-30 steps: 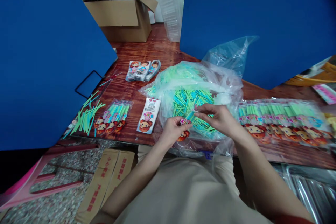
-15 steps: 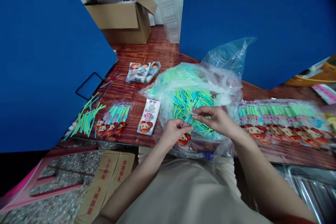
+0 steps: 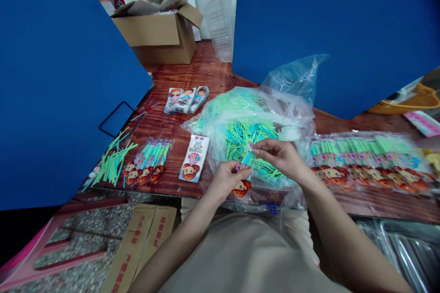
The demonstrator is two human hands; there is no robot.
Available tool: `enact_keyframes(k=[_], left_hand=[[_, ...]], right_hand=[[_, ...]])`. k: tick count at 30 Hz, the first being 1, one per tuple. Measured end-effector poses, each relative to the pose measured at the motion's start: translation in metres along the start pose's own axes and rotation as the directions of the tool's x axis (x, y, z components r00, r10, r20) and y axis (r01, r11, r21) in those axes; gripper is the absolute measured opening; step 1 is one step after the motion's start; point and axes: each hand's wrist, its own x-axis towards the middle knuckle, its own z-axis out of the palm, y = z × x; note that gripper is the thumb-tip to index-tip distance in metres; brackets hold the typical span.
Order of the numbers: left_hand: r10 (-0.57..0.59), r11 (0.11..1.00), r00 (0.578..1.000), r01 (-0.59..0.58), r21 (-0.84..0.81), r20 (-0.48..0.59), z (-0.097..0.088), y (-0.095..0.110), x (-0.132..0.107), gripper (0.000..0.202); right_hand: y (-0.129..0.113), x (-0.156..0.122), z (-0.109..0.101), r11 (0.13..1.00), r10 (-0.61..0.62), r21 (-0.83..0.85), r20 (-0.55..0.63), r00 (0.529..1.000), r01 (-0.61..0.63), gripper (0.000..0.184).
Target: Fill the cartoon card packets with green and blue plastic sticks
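Closed on the lower part of a small printed packet (image 3: 241, 187) with a red-haired cartoon face, my left hand (image 3: 229, 179) is in front of a large clear plastic bag (image 3: 295, 100). My right hand (image 3: 280, 155) pinches the packet's top end. Green and blue sticks show inside the packet between the two hands. Loose sticks (image 3: 240, 139) in the same colours fill the bag's opening just behind. A stack of flat printed packets (image 3: 194, 158) lies left of my left hand. To the right of my right hand, filled packets (image 3: 364, 160) overlap in a row.
More filled packets (image 3: 149, 160) and a pile of loose sticks (image 3: 113, 160) lie at the table's left. Small printed stacks (image 3: 185, 99) sit farther back. An open cardboard box (image 3: 154, 36) stands behind, between blue panels (image 3: 326, 32). An orange basket (image 3: 409, 100) is far right.
The view has shifted slightly, so the table things appear a little lower. Both hands keep hold of the packet, which looks straighter between them.
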Motion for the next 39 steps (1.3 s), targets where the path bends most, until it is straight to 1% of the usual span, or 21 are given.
enact_keyframes(k=[3, 5, 8, 12, 16, 18, 21, 24, 26, 30, 34, 36, 39], left_hand=[[-0.002, 1.000, 1.000, 0.002, 0.003, -0.019, 0.000, 0.001, 0.001, 0.045], [-0.004, 1.000, 1.000, 0.004, 0.011, -0.025, 0.000, 0.001, 0.001, 0.044], [0.001, 1.000, 1.000, 0.000, 0.011, -0.026, -0.001, 0.001, 0.001, 0.044], [-0.016, 1.000, 1.000, 0.016, -0.017, -0.009, -0.003, 0.003, -0.002, 0.044], [-0.037, 0.999, 0.999, 0.037, -0.026, 0.004, -0.005, 0.005, -0.003, 0.045], [-0.031, 0.999, 1.000, 0.031, -0.010, -0.003, -0.006, 0.005, -0.002, 0.045], [-0.016, 1.000, 1.000, 0.016, 0.004, -0.019, -0.006, 0.007, -0.002, 0.047], [-0.010, 1.000, 1.000, 0.010, -0.004, -0.026, -0.006, 0.008, -0.004, 0.047], [-0.013, 1.000, 1.000, 0.013, -0.007, -0.027, -0.006, 0.008, -0.004, 0.048], [-0.011, 1.000, 1.000, 0.012, 0.012, -0.023, -0.007, 0.008, -0.004, 0.048], [-0.012, 0.999, 1.000, 0.012, 0.034, 0.001, -0.008, 0.008, -0.003, 0.048], [-0.018, 1.000, 1.000, 0.018, 0.010, 0.006, -0.007, 0.010, -0.003, 0.047], [-0.031, 0.999, 1.000, 0.031, -0.027, 0.004, -0.005, 0.012, -0.005, 0.045]], right_hand=[[-0.003, -0.001, -0.006, 0.984, -0.035, -0.174, 0.028, 0.999, 0.039, 0.033], [-0.005, 0.000, -0.010, 0.961, -0.051, -0.268, 0.092, 0.994, 0.074, 0.031], [-0.005, 0.000, -0.013, 0.944, -0.044, -0.315, 0.181, 0.983, 0.100, 0.030], [-0.004, 0.001, -0.011, 0.967, -0.023, -0.244, 0.210, 0.977, 0.076, 0.032], [-0.003, 0.001, -0.008, 0.987, -0.052, -0.145, 0.137, 0.989, 0.072, 0.029], [-0.003, 0.001, -0.006, 0.985, -0.062, -0.152, 0.149, 0.987, 0.085, 0.029], [-0.005, 0.001, -0.004, 0.980, -0.059, -0.177, 0.188, 0.980, 0.092, 0.034], [-0.007, 0.001, -0.002, 0.979, -0.051, -0.185, 0.176, 0.983, 0.084, 0.037], [-0.008, 0.000, -0.001, 0.978, -0.054, -0.191, 0.175, 0.983, 0.088, 0.036], [-0.007, -0.001, 0.000, 0.985, -0.073, -0.146, 0.147, 0.986, 0.095, 0.030], [-0.006, -0.001, 0.001, 0.988, -0.066, -0.129, 0.180, 0.982, 0.090, 0.032], [-0.004, 0.000, 0.001, 0.997, -0.054, -0.053, 0.137, 0.989, 0.062, 0.032], [-0.002, 0.002, 0.003, 0.994, 0.015, 0.107, 0.039, 0.999, -0.019, 0.038]])
